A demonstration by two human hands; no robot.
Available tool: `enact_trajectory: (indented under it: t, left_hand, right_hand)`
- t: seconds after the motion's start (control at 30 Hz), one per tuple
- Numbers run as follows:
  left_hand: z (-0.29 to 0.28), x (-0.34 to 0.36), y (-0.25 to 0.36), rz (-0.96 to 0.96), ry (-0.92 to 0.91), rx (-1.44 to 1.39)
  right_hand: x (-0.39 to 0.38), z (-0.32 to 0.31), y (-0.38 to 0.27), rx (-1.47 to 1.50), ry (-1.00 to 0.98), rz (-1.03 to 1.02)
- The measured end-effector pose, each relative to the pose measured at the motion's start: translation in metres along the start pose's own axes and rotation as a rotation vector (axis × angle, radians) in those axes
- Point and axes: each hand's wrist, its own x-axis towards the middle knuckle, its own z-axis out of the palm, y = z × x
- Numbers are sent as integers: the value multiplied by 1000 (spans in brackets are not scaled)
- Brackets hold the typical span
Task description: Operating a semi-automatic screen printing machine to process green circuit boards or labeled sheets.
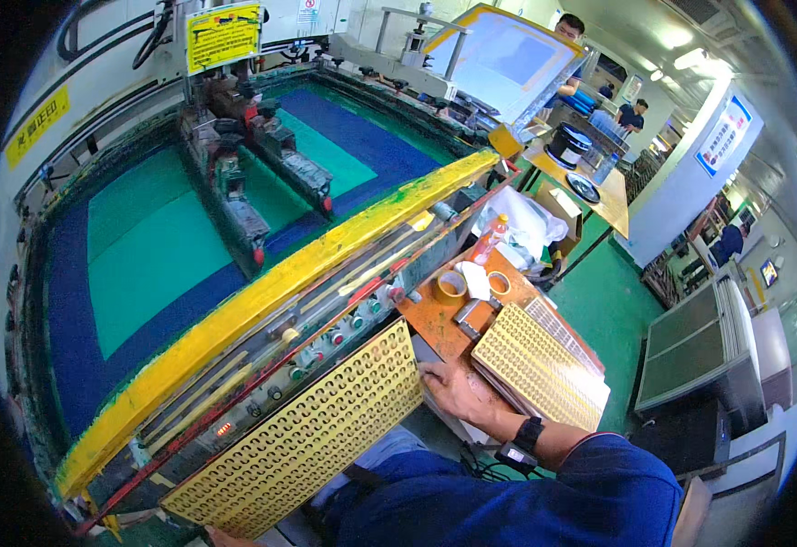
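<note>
A yellow flat panel (pixel 298 433) with rows of dark curved marks is tilted in front of my body, alongside the machine's front edge. My right hand (pixel 453 390) grips its right end, fingers closed at the edge. At the lower left corner, my left hand (pixel 227 538) shows only in part at the picture's rim; its fingers are mostly hidden. Similar yellow panels (pixel 544 365) lie stacked on the orange-brown table (pixel 430 321), just right of my right hand.
The screen-printing machine, with its yellow front beam (pixel 280 301) and green screen (pixel 143 264), fills the left. Tape rolls (pixel 450 287) and an orange bottle (pixel 490 239) stand on the table. A black-and-white tub (pixel 567 146) sits farther off. Other people work in the background.
</note>
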Motion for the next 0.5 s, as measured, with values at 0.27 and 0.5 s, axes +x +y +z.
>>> enact_trajectory:
  t: [0.27, 0.5]
  left_hand:
    - [12, 6, 10, 39, -12, 18]
    - [14, 7, 10, 50, -13, 17]
  right_hand:
    - [-6, 2, -1, 121, 34, -64]
    - [-2, 6, 1, 120, -3, -52]
